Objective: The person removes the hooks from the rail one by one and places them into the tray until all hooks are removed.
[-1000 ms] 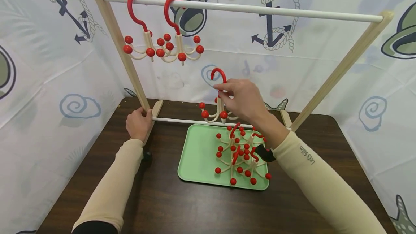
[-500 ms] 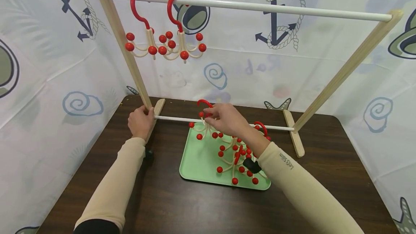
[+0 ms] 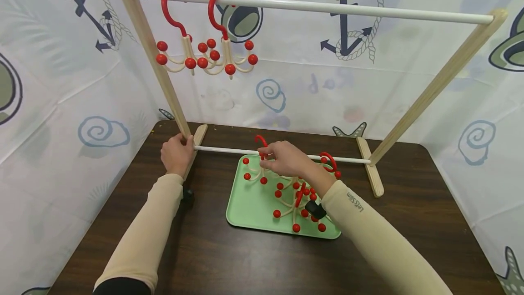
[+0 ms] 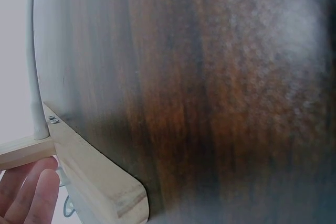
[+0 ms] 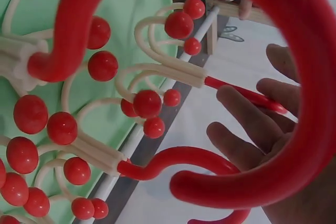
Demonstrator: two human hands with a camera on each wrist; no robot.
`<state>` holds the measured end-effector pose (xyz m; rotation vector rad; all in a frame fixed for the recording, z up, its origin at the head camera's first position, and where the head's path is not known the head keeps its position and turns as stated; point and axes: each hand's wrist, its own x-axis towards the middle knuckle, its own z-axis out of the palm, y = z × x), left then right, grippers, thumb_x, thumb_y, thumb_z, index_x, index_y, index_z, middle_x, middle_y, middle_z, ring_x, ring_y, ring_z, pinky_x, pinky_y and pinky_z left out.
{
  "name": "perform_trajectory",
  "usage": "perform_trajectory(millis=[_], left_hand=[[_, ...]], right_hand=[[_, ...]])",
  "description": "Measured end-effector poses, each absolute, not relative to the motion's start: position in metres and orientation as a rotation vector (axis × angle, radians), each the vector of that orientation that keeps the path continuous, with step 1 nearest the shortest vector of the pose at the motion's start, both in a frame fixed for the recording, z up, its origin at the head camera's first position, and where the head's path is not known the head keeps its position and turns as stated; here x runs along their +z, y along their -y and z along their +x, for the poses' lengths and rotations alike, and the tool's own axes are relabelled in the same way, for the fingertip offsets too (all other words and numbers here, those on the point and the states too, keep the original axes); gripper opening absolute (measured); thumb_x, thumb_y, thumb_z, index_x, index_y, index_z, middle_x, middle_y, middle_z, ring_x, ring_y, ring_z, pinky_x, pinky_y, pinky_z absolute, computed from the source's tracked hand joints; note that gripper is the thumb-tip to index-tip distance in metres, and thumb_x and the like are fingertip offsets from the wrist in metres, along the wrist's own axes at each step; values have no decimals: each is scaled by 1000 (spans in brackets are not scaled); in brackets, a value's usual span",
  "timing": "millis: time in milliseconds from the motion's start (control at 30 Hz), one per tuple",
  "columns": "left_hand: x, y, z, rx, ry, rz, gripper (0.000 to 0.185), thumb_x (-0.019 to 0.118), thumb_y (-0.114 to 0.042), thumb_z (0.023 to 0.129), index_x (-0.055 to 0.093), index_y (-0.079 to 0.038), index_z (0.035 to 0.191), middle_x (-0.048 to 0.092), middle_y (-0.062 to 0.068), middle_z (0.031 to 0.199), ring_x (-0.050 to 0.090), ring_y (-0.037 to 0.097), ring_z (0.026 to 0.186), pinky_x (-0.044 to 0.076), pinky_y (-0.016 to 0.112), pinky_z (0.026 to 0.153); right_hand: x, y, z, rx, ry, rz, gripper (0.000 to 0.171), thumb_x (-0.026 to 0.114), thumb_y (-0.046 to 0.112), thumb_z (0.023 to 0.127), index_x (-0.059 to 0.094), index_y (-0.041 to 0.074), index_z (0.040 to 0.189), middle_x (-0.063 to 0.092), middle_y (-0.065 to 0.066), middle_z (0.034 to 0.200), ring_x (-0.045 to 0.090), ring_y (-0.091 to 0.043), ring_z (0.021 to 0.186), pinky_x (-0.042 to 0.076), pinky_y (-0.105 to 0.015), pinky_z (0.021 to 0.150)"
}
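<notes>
My left hand (image 3: 177,155) grips the wooden rack's left post (image 3: 175,108) low down, near its foot (image 4: 100,177); some fingers show behind the wood in the left wrist view. At the tray's far left a small hanger (image 5: 184,72) stands on pale, red-tipped arms, its red hook (image 3: 260,139) up. My right hand (image 3: 286,160) is at that hook with fingers loosely extended; in the right wrist view thumb and forefinger are apart. Several like hangers (image 3: 300,195) crowd the green tray's (image 3: 249,211) right half, partly hidden by my right forearm.
Two red-hooked hangers (image 3: 187,49) hang toward the left end of the rack's white top bar (image 3: 327,7). A lower white bar (image 3: 223,150) runs behind the tray. The right post (image 3: 438,85) stands on its own wooden foot. Behind is a printed cloth.
My right hand has lowered the hanger from mid-air onto the tray's far left, and its fingers have loosened at the hook. My left hand keeps its grip on the post.
</notes>
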<state>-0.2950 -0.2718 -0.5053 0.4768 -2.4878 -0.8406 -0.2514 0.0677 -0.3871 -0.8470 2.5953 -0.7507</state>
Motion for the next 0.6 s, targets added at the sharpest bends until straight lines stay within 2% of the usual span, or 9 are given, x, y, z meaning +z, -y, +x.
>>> perform_trajectory(millis=[267, 600], left_hand=[[-506, 273, -295, -831, 2497, 476, 35, 58, -35, 98, 71, -2, 100, 70, 18, 86, 64, 38, 76, 47, 53, 69], [-507, 272, -297, -815, 2492, 491, 33, 60, -34, 97, 72, -3, 98, 70, 18, 85, 64, 40, 77, 47, 54, 70]], right_hand=[[-387, -73, -249, -406, -2637, -1017, 46, 59, 30, 99, 55, 9, 139, 58, -11, 133, 54, -27, 122, 42, -41, 100], [-385, -84, -242, -215, -2692, -1032, 44, 62, 31, 97, 59, 14, 137, 60, -9, 130, 58, -27, 116, 46, -43, 96]])
